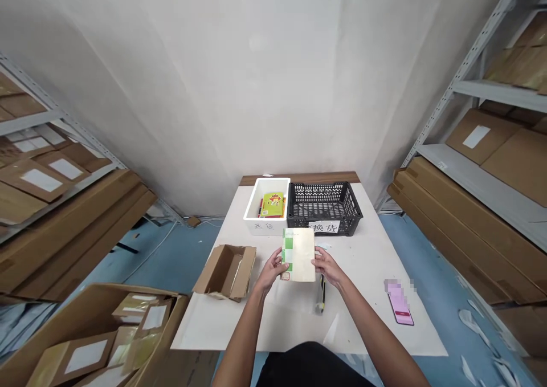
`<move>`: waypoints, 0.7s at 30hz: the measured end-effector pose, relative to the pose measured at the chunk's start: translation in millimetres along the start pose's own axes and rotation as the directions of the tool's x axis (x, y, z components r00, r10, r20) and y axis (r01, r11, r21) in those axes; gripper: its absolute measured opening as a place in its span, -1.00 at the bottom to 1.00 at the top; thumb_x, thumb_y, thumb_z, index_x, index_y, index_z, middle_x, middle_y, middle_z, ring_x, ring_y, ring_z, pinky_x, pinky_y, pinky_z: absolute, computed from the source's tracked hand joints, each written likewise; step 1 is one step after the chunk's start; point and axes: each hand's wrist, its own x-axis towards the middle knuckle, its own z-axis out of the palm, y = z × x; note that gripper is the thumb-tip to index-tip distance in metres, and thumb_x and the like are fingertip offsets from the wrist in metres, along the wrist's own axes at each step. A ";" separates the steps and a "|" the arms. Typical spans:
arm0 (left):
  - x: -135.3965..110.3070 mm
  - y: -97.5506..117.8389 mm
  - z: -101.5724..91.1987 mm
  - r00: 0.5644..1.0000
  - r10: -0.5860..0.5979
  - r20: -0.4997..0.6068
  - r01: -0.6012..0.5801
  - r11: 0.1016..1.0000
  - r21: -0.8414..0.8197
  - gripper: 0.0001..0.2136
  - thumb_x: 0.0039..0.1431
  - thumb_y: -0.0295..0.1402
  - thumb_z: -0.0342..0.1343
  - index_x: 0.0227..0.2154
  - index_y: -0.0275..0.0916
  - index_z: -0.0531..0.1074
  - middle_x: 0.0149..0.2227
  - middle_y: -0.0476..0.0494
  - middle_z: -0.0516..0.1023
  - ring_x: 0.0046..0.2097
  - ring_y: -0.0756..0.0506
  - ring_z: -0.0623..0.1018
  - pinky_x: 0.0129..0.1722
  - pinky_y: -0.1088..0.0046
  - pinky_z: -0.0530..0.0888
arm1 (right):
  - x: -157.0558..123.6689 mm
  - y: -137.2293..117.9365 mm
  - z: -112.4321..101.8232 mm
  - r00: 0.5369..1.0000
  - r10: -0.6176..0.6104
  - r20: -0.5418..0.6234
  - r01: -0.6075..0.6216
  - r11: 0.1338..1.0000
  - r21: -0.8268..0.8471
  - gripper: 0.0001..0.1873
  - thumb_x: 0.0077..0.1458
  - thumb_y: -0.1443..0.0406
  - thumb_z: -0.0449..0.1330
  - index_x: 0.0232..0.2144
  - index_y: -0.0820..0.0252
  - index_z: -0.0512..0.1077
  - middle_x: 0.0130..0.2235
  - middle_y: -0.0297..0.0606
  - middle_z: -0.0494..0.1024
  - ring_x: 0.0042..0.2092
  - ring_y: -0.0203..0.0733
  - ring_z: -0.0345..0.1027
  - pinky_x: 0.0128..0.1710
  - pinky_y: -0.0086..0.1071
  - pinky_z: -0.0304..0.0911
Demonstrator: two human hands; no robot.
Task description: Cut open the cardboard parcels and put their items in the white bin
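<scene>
Book between my left hand and right hand, both pinching its side edges; I judge it light, bendable, best held there.

crate: at the back of the counter, a sign on its front
bin: on the counter, just left of the crate, books inside
booklet: before the crate's left part, between left hand and right hand
cutter: on the counter, before the crate
carton: on the counter, left of the crate and before it
phone: on the counter, right of the crate and before it
large box: past the counter's left edge, left of the crate and before it, parcels inside
left rack: well left of the crate, boxes on it
right rack: well right of the crate, boxes on it
wall: behind the crate
</scene>
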 end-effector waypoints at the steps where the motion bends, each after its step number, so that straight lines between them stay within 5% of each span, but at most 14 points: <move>1: 2.8 3.0 0.1 0.997 0.026 -0.067 -0.021 0.997 0.080 -0.15 -0.04 -0.09 0.42 0.34 -0.14 0.30 0.14 -0.30 0.54 0.04 -0.21 0.62 0.01 0.24 0.57 | 1.7 -2.0 1.4 0.999 -0.024 -0.028 0.023 1.000 -0.018 -0.36 -0.07 0.04 0.43 0.04 0.00 0.36 -0.05 -0.19 0.66 -0.10 0.02 0.60 -0.08 -0.09 0.48; 4: 11.6 17.6 12.5 0.966 0.176 -0.190 -0.118 0.952 0.284 -0.34 0.05 -0.14 0.36 0.25 -0.12 0.42 0.19 -0.28 0.51 0.04 -0.20 0.60 0.02 0.22 0.57 | 12.9 -10.0 11.2 0.980 -0.139 -0.143 0.125 0.987 -0.104 -0.33 -0.09 0.01 0.43 0.03 0.01 0.36 -0.03 -0.15 0.65 -0.06 0.05 0.59 -0.06 -0.07 0.48; 8: 23.5 37.0 50.6 0.945 0.326 -0.011 -0.297 0.875 0.382 -0.33 0.06 -0.24 0.34 0.29 -0.09 0.40 0.23 -0.23 0.52 0.14 -0.24 0.57 0.08 0.22 0.55 | 36.7 -13.3 37.0 0.932 -0.310 -0.188 0.272 0.940 -0.205 -0.36 -0.02 -0.04 0.36 0.08 -0.03 0.37 0.16 -0.10 0.55 0.18 0.11 0.46 0.07 -0.04 0.44; 11: 31.8 45.0 65.0 0.933 0.348 -0.089 -0.287 0.871 0.398 -0.34 0.13 -0.30 0.25 0.33 -0.10 0.35 0.19 -0.21 0.56 0.15 -0.25 0.56 0.09 0.23 0.53 | 54.0 -10.2 49.4 0.934 -0.332 -0.130 0.300 0.928 -0.220 -0.37 0.08 -0.08 0.25 0.16 -0.06 0.38 0.28 -0.12 0.46 0.32 0.06 0.31 0.17 -0.06 0.36; 15: 33.2 50.9 44.8 0.968 0.238 -0.084 -0.232 0.969 0.082 -0.35 0.06 -0.28 0.27 0.27 -0.20 0.42 0.11 -0.23 0.62 0.02 -0.24 0.62 -0.06 0.27 0.57 | 64.5 -10.1 35.4 0.964 -0.239 -0.119 0.204 0.946 -0.253 -0.28 0.09 -0.08 0.25 0.26 -0.06 0.34 0.27 -0.09 0.47 0.23 0.06 0.40 0.09 -0.09 0.39; 19: 19.1 57.4 9.5 0.989 0.128 0.081 -0.103 0.962 -0.254 -0.28 -0.02 -0.25 0.40 0.27 -0.20 0.43 0.20 -0.33 0.55 -0.01 -0.27 0.63 -0.16 0.30 0.57 | 61.3 -12.2 7.3 0.897 -0.305 -0.319 0.186 0.917 -0.352 -0.22 -0.05 -0.05 0.37 0.22 0.01 0.41 0.21 -0.07 0.49 0.10 0.09 0.44 -0.01 -0.11 0.41; 21: 11.7 61.0 -2.6 0.978 0.121 0.168 -0.064 0.948 -0.312 -0.27 -0.03 -0.27 0.44 0.27 -0.15 0.44 0.27 -0.32 0.48 0.04 -0.29 0.61 -0.12 0.28 0.56 | 56.8 -14.9 0.8 0.924 -0.239 -0.299 0.153 0.947 -0.284 -0.21 -0.10 -0.02 0.42 0.18 0.05 0.44 0.06 -0.10 0.59 0.00 0.06 0.48 -0.06 -0.14 0.40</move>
